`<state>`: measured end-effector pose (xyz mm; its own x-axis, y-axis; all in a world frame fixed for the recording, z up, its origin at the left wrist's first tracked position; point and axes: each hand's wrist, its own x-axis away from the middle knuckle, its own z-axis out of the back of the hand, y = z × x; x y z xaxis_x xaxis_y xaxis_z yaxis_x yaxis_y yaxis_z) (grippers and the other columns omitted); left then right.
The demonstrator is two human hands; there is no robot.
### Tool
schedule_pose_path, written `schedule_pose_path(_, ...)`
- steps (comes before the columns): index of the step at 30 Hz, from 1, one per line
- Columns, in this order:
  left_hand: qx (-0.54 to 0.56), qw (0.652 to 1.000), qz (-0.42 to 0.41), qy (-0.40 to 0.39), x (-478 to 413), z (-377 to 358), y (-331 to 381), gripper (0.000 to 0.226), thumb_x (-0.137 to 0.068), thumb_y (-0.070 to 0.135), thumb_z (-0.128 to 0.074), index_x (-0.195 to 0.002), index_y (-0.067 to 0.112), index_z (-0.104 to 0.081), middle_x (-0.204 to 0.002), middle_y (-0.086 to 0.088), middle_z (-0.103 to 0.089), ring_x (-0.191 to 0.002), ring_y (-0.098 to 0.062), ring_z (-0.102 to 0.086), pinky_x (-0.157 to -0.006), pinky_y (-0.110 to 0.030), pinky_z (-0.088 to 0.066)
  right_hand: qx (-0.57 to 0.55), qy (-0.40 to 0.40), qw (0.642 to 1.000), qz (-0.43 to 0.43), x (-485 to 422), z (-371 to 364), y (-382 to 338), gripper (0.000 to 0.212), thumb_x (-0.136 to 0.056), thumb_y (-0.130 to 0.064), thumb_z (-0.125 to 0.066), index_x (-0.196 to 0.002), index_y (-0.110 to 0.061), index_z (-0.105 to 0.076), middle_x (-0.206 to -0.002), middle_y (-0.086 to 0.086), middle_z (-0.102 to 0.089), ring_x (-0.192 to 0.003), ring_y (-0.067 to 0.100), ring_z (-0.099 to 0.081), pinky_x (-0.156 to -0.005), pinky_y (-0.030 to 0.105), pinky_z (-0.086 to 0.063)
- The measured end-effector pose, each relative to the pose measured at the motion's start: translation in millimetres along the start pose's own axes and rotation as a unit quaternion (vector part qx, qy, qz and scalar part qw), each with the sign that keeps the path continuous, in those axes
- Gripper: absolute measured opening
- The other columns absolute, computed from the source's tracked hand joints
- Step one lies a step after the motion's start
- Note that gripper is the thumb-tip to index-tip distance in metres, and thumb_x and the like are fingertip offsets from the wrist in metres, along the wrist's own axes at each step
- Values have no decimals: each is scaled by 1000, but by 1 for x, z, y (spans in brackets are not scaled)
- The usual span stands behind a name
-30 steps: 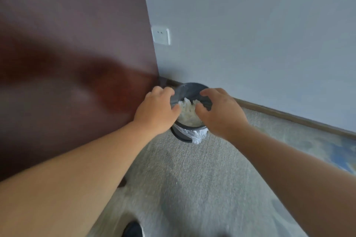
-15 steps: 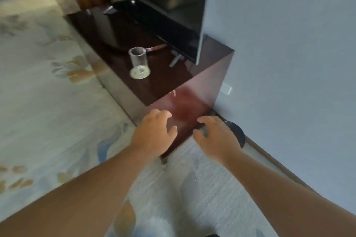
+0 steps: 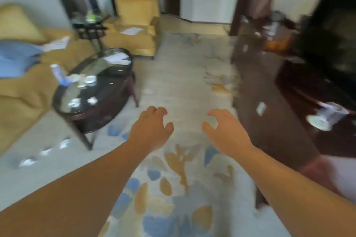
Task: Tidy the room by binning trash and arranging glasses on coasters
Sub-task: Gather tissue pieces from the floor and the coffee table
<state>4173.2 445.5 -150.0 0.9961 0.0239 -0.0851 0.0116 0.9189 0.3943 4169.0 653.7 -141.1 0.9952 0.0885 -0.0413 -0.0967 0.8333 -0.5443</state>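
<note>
The view is motion-blurred. My left hand [image 3: 152, 127] and my right hand [image 3: 225, 131] hover empty over the patterned carpet, fingers apart and curled. A clear glass [image 3: 332, 114] stands on a pale coaster [image 3: 317, 122] on the dark TV cabinet [image 3: 269, 121] at the right. Left of my hands, an oval glass coffee table [image 3: 115, 90] carries a plastic bottle [image 3: 57, 73], white crumpled scraps [image 3: 92, 100] and papers [image 3: 117, 57]. Several white scraps [image 3: 46, 152] lie on the floor beside the table. The bin is out of view.
A yellow sofa [image 3: 21, 86] with blue cloth runs along the left. A yellow armchair [image 3: 134, 25] with paper on it and a small dark side table [image 3: 90, 29] stand at the back. A black television [image 3: 331, 48] sits on the cabinet. Open carpet stretches ahead.
The view has swung from the bin in the corner, past the cabinet end, to the whole room. Both hands left the bin's rim and now hang empty over the carpet.
</note>
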Motion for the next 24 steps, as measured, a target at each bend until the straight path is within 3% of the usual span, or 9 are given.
schedule_pose_path(3,-12,994,105,31,14,45,-83,45,-92,43,-47,-133,24,-45,-134,-2,-44,-124,-25,-44,-97,-43,-43,-1,-49,995,82,-27,-45,-80,45,-90,-42,-55,-132,-27,-51,-138,-3,-48,-113,21,-56,-99,30,-37)
schedule_pose_path(9,-18,958,273,89,48,98,-221,44,-91,40,-49,-131,22,-48,-131,-6,-48,-121,-30,-47,-97,-42,-44,-16,-119,968,219,-74,-137,-208,40,-86,-32,-60,-125,-21,-58,-128,2,-56,-117,22,-56,-97,31,-40)
schedule_pose_path(12,-27,925,362,116,72,122,-287,43,-91,43,-49,-130,23,-49,-132,-6,-48,-121,-28,-47,-95,-43,-46,-32,-168,942,289,-95,-189,-275,40,-87,-31,-59,-126,-22,-58,-127,-2,-56,-112,18,-57,-88,26,-39)
schedule_pose_path(15,-39,886,440,140,93,145,-341,44,-91,43,-51,-131,24,-49,-134,-6,-47,-125,-27,-45,-97,-41,-43,-50,-217,912,344,-111,-229,-334,38,-87,-31,-59,-124,-22,-59,-125,-4,-57,-114,17,-56,-91,29,-41)
schedule_pose_path(21,-41,828,536,160,124,168,-434,45,-91,45,-49,-132,24,-48,-135,-4,-48,-122,-27,-48,-93,-44,-49,-33,-289,865,410,-132,-316,-432,40,-87,-33,-58,-125,-22,-58,-119,-2,-58,-111,18,-57,-92,33,-44)
schedule_pose_path(24,-37,812,560,162,131,172,-491,45,-92,45,-48,-132,24,-46,-133,-3,-49,-119,-25,-49,-87,-42,-52,-18,-313,840,443,-141,-369,-482,41,-90,-36,-55,-129,-23,-55,-127,-5,-54,-114,16,-55,-90,33,-44)
